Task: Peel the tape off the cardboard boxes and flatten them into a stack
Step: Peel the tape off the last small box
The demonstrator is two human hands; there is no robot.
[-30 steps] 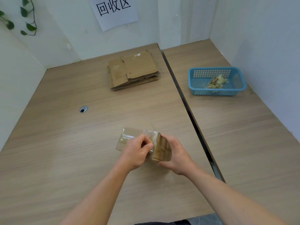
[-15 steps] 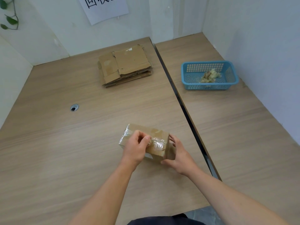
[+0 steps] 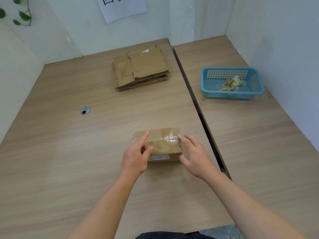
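Item: taped cardboard box (image 3: pixel 160 147), lying flat on the table (image 3: pixel 69 152), straight in front of me.
My left hand (image 3: pixel 135 158): index finger straight along the box top, thumb against the clear tape (image 3: pixel 170 139); whether I pinch the tape, I cannot tell.
My right hand (image 3: pixel 196 156): fingers loosely spread, tips touching the box's right end.
Far side: flattened stack (image 3: pixel 141 69); blue basket (image 3: pixel 229 96) holding a tape wad (image 3: pixel 232 82).

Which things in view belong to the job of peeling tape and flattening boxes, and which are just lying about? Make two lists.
Part of the job: taped cardboard box; stack of flattened cardboard; blue basket; wad of peeled tape in it.

Just lying about: paper sign on the wall; plant leaves; cable hole in the tabletop.
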